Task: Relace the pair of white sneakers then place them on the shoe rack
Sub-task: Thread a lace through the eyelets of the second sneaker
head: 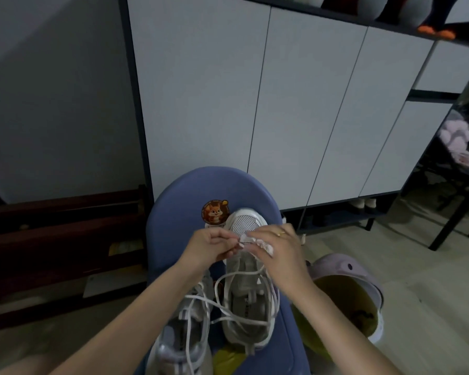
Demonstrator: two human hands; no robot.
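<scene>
1. Right sneaker [245, 290]: white cloth upper, with a perforated mesh panel on the toe and a smooth rubbery-looking rim round it.
2. Left sneaker [186, 334]: pale cloth upper with a shinier, smooth silver-grey heel.
3. Laces [229, 311]: flat white woven cloth, matt.
4. Chair [184, 196]: blue, smooth and matt, looks like plastic; a glossy sticker [214, 211] on it.
5. Cabinet doors [206, 90]: flat, smooth, matt pale panels in a dark frame.
6. Bench [52, 234]: dark reddish wood with a dull sheen.
7. Bin [347, 296]: smooth plastic, lilac outside.
8. Floor [423, 280]: matt and pale, faintly mottled.
9. Ring [280, 234]: shiny yellow metal.
</scene>
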